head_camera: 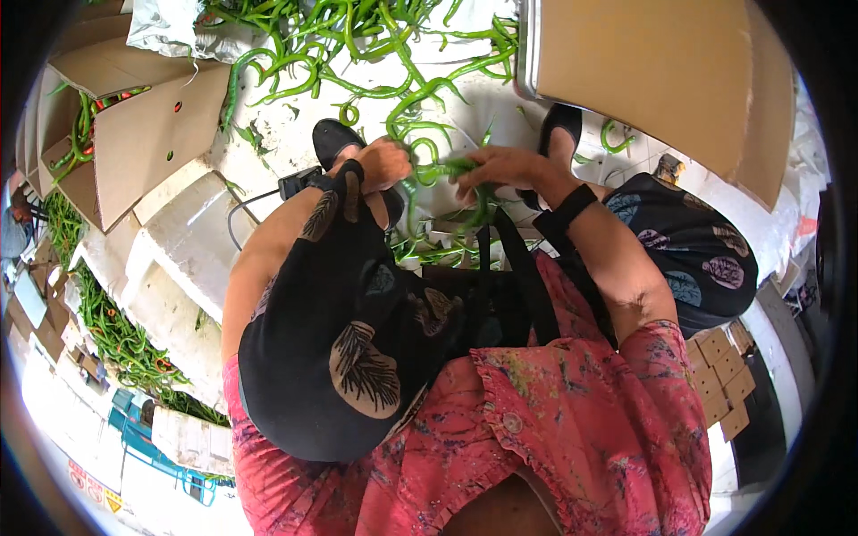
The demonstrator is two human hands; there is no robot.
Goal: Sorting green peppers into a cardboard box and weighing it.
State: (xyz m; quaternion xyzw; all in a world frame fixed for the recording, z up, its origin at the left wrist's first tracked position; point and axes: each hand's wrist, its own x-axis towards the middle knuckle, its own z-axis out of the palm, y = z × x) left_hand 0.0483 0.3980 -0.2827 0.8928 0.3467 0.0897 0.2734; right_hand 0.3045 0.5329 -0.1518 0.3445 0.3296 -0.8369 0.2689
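Note:
Long green chili peppers (pixel 375 33) lie heaped on the white floor in front of me, and some trail down between my feet. My left hand (pixel 382 164) is beside these peppers with its fingers curled; whether it grips one cannot be told. Slightly blurred, my right hand (pixel 499 171) holds green chili peppers (pixel 462 167) between thumb and fingers. More green peppers (pixel 442 254) lie low between my legs, partly hidden by dark straps and clothing.
A cardboard box (pixel 161 127) with red and green peppers stands at the left, by white foam boxes (pixel 194 228). More peppers (pixel 120 335) lie beyond them. A large cardboard box (pixel 650 74) stands at upper right. A cable runs near my left wrist.

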